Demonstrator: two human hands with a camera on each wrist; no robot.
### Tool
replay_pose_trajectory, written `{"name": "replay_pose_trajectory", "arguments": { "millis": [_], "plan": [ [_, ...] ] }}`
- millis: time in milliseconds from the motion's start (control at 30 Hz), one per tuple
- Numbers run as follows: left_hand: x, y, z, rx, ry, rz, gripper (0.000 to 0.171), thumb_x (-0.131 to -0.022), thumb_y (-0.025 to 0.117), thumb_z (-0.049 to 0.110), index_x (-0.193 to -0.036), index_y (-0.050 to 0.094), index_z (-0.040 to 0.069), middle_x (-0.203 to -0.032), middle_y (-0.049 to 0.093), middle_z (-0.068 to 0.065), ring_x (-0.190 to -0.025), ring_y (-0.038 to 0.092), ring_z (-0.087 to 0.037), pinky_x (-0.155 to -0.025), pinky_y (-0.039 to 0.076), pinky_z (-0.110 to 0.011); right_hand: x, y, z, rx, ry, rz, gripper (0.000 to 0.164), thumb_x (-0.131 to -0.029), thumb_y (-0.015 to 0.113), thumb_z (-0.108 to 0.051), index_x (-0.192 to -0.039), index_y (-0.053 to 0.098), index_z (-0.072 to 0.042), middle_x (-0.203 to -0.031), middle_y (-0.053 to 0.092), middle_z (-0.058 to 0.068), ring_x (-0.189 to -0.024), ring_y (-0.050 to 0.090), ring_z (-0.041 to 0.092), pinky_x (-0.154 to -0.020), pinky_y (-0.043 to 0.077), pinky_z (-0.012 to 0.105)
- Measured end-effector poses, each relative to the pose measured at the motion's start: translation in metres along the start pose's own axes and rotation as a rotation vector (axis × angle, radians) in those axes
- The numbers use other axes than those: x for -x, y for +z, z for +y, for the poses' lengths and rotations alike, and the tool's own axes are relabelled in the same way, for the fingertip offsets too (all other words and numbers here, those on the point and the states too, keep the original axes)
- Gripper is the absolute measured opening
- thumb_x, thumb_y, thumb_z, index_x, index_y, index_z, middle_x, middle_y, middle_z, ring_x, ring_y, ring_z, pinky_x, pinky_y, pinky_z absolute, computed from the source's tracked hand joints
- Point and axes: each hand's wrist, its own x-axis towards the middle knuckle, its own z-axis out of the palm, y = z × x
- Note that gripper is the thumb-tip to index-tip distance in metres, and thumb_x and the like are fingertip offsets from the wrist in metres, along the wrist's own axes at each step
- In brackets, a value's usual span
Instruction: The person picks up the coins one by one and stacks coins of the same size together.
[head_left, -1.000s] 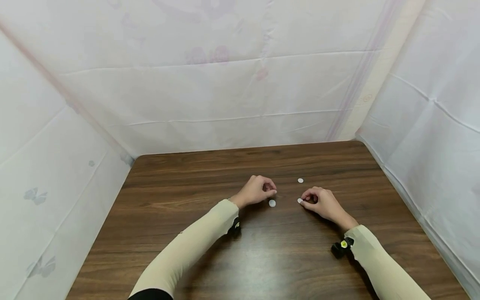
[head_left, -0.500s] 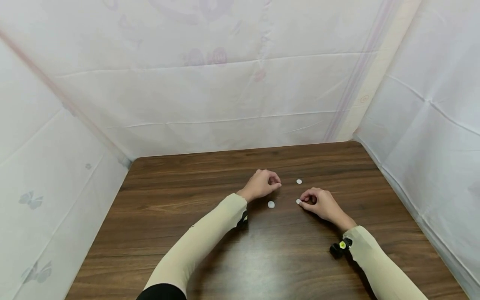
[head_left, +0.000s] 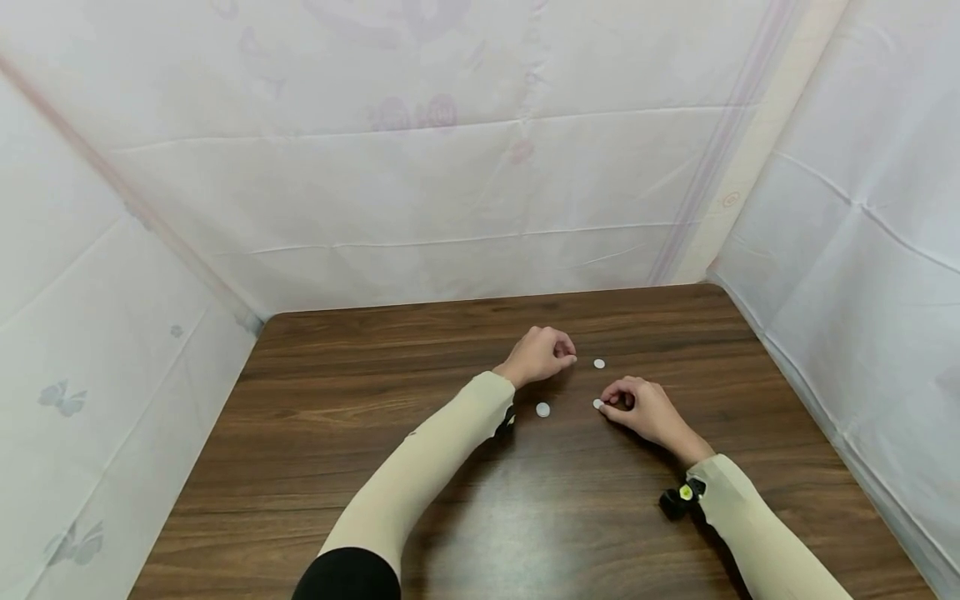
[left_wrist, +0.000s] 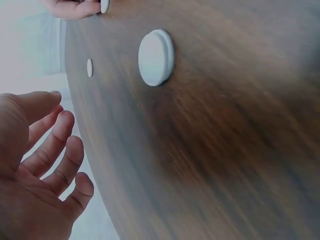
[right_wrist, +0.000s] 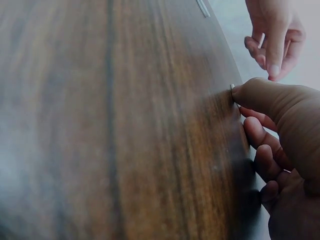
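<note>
My left hand (head_left: 542, 354) is over the far middle of the table, fingers loosely bent and nothing between them. Just right of its fingertips lies a thin white disc (head_left: 599, 364), flat on the wood. My right hand (head_left: 647, 408) is lower on the right, thumb and finger pinching the edge of another white disc (head_left: 597, 404) at the tabletop; the right wrist view shows only a sliver of that disc (right_wrist: 232, 87) by the thumb. Nearer and to the left lies a thicker white round piece (head_left: 543, 410), which looks like two stacked discs (left_wrist: 156, 57) in the left wrist view.
The dark wood table (head_left: 337, 450) has rounded far corners. White patterned cloth (head_left: 420, 192) hangs behind it, with more cloth at both sides. A small black camera (head_left: 675, 502) is strapped under the right wrist.
My left hand has moved away from the thicker white piece, up and right toward the far disc. The right hand has stayed at its disc.
</note>
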Motion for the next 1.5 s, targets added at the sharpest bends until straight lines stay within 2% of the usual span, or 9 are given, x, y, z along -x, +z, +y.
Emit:
{"name": "replay_pose_trajectory", "arguments": {
  "millis": [300,767,933,1167,1500],
  "plan": [
    [-0.017,0.009,0.009,-0.024,-0.037,-0.051,0.009,-0.096,0.076,0.023,-0.101,0.077,0.016,-0.078,0.066,0.008,-0.071,0.058,-0.007,-0.068,0.045,-0.023,-0.001,0.0,0.003,-0.014,0.001,-0.016,0.01,-0.085,0.085,-0.017,-0.088,0.076,-0.021,-0.082,0.063,-0.011,-0.069,0.051,0.007,-0.063,0.043,0.027],
    [-0.032,0.02,0.014,-0.038,-0.057,-0.115,0.022,-0.094,0.078,0.03,-0.11,0.076,0.015,-0.084,0.066,0.007,-0.075,0.059,-0.009,-0.07,0.047,-0.023,0.0,-0.001,-0.001,-0.018,0.015,-0.013,0.01,-0.086,0.085,-0.019,-0.088,0.076,-0.02,-0.082,0.064,-0.009,-0.071,0.052,0.009,-0.065,0.043,0.028],
    [-0.036,0.024,0.014,-0.031,-0.077,-0.137,0.027,-0.093,0.079,0.033,-0.113,0.077,0.015,-0.083,0.067,0.006,-0.074,0.061,-0.008,-0.069,0.047,-0.024,0.0,0.0,0.0,-0.021,0.018,-0.011,0.009,-0.086,0.085,-0.019,-0.088,0.076,-0.02,-0.082,0.063,-0.01,-0.071,0.052,0.008,-0.065,0.043,0.028],
    [-0.04,0.029,0.014,-0.041,-0.07,-0.152,0.028,-0.091,0.081,0.032,-0.113,0.077,0.015,-0.081,0.067,0.007,-0.072,0.062,-0.008,-0.067,0.048,-0.023,0.0,0.0,0.002,-0.026,0.01,-0.006,0.009,-0.086,0.085,-0.019,-0.088,0.076,-0.02,-0.082,0.063,-0.01,-0.071,0.052,0.008,-0.065,0.043,0.027],
    [-0.044,0.033,0.013,-0.047,-0.058,-0.15,0.02,-0.093,0.079,0.032,-0.107,0.08,0.017,-0.078,0.066,0.008,-0.07,0.06,-0.007,-0.064,0.046,-0.022,0.0,0.0,0.002,-0.028,0.009,-0.011,0.01,-0.086,0.085,-0.018,-0.088,0.076,-0.019,-0.082,0.064,-0.01,-0.071,0.052,0.008,-0.065,0.044,0.027]
  ]
}}
